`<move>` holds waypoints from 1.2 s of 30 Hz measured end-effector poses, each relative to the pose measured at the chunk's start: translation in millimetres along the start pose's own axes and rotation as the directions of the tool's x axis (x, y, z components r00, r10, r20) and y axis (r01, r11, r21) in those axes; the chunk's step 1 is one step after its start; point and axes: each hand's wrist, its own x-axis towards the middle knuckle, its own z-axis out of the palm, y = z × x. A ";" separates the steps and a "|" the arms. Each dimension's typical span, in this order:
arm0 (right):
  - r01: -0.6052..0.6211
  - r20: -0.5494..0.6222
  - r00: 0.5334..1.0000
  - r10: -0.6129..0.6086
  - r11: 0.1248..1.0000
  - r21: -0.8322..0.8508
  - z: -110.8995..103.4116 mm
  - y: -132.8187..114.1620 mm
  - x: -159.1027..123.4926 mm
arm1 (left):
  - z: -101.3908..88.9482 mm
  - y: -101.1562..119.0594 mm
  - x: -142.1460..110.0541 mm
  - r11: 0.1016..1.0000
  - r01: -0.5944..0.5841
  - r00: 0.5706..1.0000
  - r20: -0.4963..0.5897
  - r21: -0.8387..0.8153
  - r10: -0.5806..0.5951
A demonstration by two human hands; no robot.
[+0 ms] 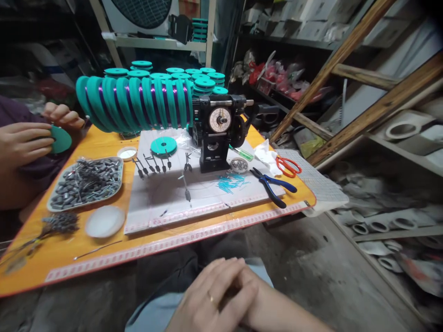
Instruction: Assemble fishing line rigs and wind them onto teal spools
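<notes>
My two bare hands rested one over the other at my lap: my left hand, with a ring on one finger, lay across my right hand. The left fingers were bent and close together, touching my right hand; I could not tell whether they gripped it, and my right fingers were mostly covered. Well apart from my fingers, at eleven o'clock, a long row of teal spools wound with purple line lay sideways, its right end against a black winding machine with a round dial at twelve. The machine stood on a white board on an orange table. Nearer my fingers, at one o'clock, lay blue-handled pliers, jaws toward the machine, with red-handled scissors beyond them. At ten o'clock a pale tray was heaped with small grey pieces; just beside its near edge sat a translucent round dish. At eleven, a small white dish had contents I could not make out. At twelve, near the machine's foot, a little round dish held shiny bits. Past the tray, a co-worker's hands held a teal disc.
</notes>
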 end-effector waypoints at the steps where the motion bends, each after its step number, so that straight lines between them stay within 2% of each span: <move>1: -0.059 0.026 0.998 0.058 0.998 0.023 -10.9 -1.0 -6.9 | 4.2 -1.7 6.9 0.999 -0.011 0.999 0.047 -0.045 0.013; 4: -0.192 0.055 0.981 0.187 0.976 0.098 -51.0 -12.2 -25.5 | 10.2 -12.3 12.2 0.986 0.070 0.993 0.103 -0.150 -0.055; 5: -0.175 0.020 0.985 0.174 0.978 0.114 -64.3 -19.0 -29.1 | 10.0 -16.2 10.7 0.981 0.100 0.991 0.108 -0.165 -0.083; 7: -0.045 -0.115 0.992 0.057 0.994 0.103 -86.8 -35.9 -29.9 | 7.3 -22.2 6.4 0.976 0.145 0.983 0.135 -0.160 -0.124; 8: 0.035 -0.210 0.977 -0.025 0.998 0.044 -95.4 -45.2 -26.8 | 5.5 -24.2 4.6 0.974 0.164 0.978 0.151 -0.155 -0.141; 9: 0.119 -0.321 0.936 -0.145 0.988 -0.098 -102.3 -54.2 -21.3 | 3.7 -25.5 3.0 0.971 0.183 0.974 0.162 -0.151 -0.158; 10: 0.169 -0.395 0.873 -0.287 0.937 -0.307 -107.6 -62.5 -13.9 | 2.1 -26.4 1.9 0.967 0.200 0.970 0.167 -0.156 -0.174; 11: 0.176 -0.426 0.789 -0.443 0.827 -0.534 -111.7 -69.8 -5.1 | 0.6 -26.9 1.2 0.961 0.221 0.968 0.162 -0.169 -0.194; 12: 0.136 -0.406 0.709 -0.577 0.677 -0.723 -114.8 -75.9 4.7 | -0.5 -27.1 0.6 0.951 0.244 0.963 0.160 -0.191 -0.215; 13: 0.084 -0.353 0.659 -0.664 0.532 -0.842 -117.3 -80.6 14.7 | -1.5 -27.1 0.3 0.939 0.266 0.959 0.156 -0.217 -0.236; 14: 0.039 -0.299 0.632 -0.715 0.415 -0.909 -119.2 -84.0 24.5 | -2.2 -27.0 -0.1 0.926 0.289 0.954 0.151 -0.244 -0.258; 15: 0.012 -0.254 0.626 -0.737 0.335 -0.942 -120.8 -86.3 33.4 | -2.8 -27.0 -0.4 0.910 0.313 0.948 0.149 -0.271 -0.282; 17: 0.004 -0.202 0.634 -0.747 0.265 -0.964 -123.0 -88.2 47.4 | -3.6 -26.8 -1.4 0.874 0.360 0.933 0.146 -0.325 -0.330; 22: 0.038 -0.162 0.613 -0.773 0.234 -0.972 -123.0 -87.6 59.2 | -3.8 -25.7 -4.6 0.746 0.453 0.884 0.139 -0.489 -0.446; 24: 0.040 -0.158 0.591 -0.791 0.224 -0.974 -122.2 -87.9 58.3 | -4.0 -23.4 -3.9 0.671 0.499 0.844 0.130 -0.549 -0.521; 26: 0.027 -0.144 0.559 -0.816 0.192 -0.981 -121.5 -88.5 56.2 | -4.2 -19.8 -1.1 0.563 0.557 0.775 0.137 -0.611 -0.618; 27: 0.014 -0.134 0.544 -0.828 0.169 -0.986 -121.0 -88.8 54.9 | -4.3 -17.9 1.0 0.495 0.589 0.725 0.146 -0.639 -0.674; 29: -0.015 -0.105 0.515 -0.851 0.114 -0.993 -118.9 -89.1 51.7 | -4.6 -15.0 5.7 0.340 0.645 0.596 0.171 -0.685 -0.785; 31: -0.004 -0.086 0.498 -0.863 0.097 -0.995 -114.8 -89.1 47.5 | -5.4 -14.4 10.1 0.197 0.665 0.480 0.210 -0.720 -0.852; 33: 0.040 -0.077 0.489 -0.869 0.111 -0.993 -108.6 -89.0 42.8 | -6.9 -15.6 13.9 0.104 0.660 0.427 0.257 -0.744 -0.867; 36: 0.116 -0.064 0.503 -0.862 0.140 -0.983 -96.9 -89.8 36.6 | -8.7 -17.5 19.8 0.014 0.653 0.388 0.319 -0.758 -0.865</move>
